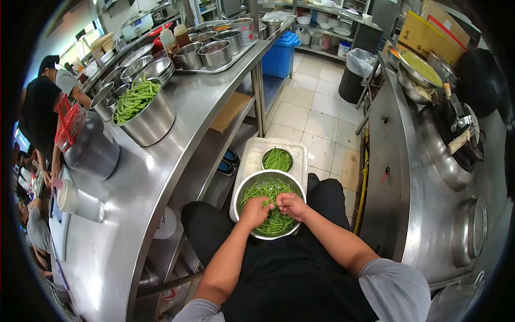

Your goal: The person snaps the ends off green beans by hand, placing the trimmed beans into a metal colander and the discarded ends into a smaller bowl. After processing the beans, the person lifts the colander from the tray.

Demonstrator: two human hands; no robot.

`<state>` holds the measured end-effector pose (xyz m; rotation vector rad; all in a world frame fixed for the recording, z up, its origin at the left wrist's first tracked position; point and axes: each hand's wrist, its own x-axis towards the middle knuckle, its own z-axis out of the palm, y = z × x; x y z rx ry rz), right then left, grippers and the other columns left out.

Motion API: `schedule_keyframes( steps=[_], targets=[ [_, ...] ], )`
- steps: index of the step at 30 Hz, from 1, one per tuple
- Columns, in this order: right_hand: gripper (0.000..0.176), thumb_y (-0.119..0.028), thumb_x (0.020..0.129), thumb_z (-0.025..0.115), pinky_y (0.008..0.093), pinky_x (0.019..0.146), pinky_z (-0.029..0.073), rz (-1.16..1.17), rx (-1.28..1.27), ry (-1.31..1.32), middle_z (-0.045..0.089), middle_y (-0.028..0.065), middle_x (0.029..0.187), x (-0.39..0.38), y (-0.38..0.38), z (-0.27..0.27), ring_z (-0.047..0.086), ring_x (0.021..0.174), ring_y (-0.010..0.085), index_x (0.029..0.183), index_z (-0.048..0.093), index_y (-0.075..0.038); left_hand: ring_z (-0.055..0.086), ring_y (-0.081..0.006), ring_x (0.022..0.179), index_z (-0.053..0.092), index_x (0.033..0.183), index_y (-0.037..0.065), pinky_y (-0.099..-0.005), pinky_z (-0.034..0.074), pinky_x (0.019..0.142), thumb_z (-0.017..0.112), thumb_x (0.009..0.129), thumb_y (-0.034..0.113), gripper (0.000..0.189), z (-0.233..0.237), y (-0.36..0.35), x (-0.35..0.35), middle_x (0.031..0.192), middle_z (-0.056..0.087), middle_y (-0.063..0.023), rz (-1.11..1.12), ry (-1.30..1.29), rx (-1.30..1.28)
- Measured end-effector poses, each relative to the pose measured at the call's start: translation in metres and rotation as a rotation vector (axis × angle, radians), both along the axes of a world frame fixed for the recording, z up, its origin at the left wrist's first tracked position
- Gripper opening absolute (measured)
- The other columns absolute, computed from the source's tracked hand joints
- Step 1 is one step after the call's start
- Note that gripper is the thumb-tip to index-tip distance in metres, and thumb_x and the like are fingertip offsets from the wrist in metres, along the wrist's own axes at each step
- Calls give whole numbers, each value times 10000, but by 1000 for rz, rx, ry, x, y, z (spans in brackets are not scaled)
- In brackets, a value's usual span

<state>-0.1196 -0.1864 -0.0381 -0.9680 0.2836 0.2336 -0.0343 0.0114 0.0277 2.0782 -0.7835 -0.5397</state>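
A large steel bowl (245,185) full of green beans (273,190) rests on my lap over a white tub (249,153). My left hand (254,210) and my right hand (292,205) meet over the bowl, both pinching the same green bean (267,202) between their fingertips. Just beyond sits a smaller steel bowl (277,159) with more green beans inside the white tub.
A steel counter (177,129) on my left carries a pot of green beans (140,110), several steel bowls and a tray of seasoning containers. A steel stove range (424,177) with woks stands on my right. A person in black stands far left. A blue bin (280,53) and a lined trash bin (357,72) stand on the tiled floor.
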Motion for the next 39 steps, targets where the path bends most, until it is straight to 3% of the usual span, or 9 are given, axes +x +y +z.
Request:
schedule_keyframes(
  steps=[5,8,12,14,17,27,34,36,39],
  targets=[
    [43,-42,923,622,275,665,451,175,123,24,573,-12,770,-2,-3,-4,526,689,102,944,641,-75,693,-449,931,758,991,29,-528,547,817,741,899,217,210,-4,9,12,975,730,-231,190,-226,192],
    [235,47,852,729,287,700,517,-6,-826,-71,635,10,814,-6,16,-10,614,762,111,1061,652,-27,699,-441,938,761,991,34,-531,551,814,749,886,219,214,5,12,17,982,732,-233,226,-234,215],
    [176,14,912,733,250,733,523,-73,-519,-102,653,21,847,-1,22,-3,625,781,103,1063,651,-22,704,-434,954,768,1017,51,-520,558,838,767,879,230,226,-7,7,5,990,736,-237,34,-154,307],
    [107,-11,941,726,254,726,520,18,-845,-182,672,20,868,-1,20,3,621,772,91,1033,670,-17,705,-434,956,769,1028,56,-518,559,843,773,880,239,235,-10,4,-8,984,735,-239,28,-182,292],
    [27,-44,933,709,302,697,520,-30,-866,-182,703,30,839,-3,20,-6,624,744,107,918,711,-22,707,-439,950,766,1049,61,-518,558,841,777,893,275,265,-8,1,-10,963,734,-242,0,-195,303],
    [53,-34,942,669,311,714,530,-61,-1015,-170,720,84,878,-7,15,13,645,752,144,991,683,-17,699,-451,895,758,1015,24,-520,547,799,759,915,302,296,-6,8,-5,927,724,-256,11,-112,178],
    [54,-52,936,730,284,711,529,-29,-897,-191,686,29,826,-8,12,0,629,753,114,979,702,-35,696,-464,890,762,1028,22,-516,547,800,765,910,290,293,-5,4,-8,920,722,-269,-1,-162,219],
    [117,-143,931,738,365,729,553,8,-1024,-80,731,114,845,-9,10,3,706,771,225,943,716,-29,698,-464,896,763,1041,21,-512,550,803,770,905,292,303,-9,3,-7,925,723,-272,3,-145,200],
    [166,-195,941,743,379,711,539,6,-1025,-75,725,122,834,-8,6,2,693,755,242,933,714,-31,704,-458,908,766,1063,16,-498,556,812,786,892,291,325,-11,0,-6,932,727,-274,25,-141,190]
  ],
)
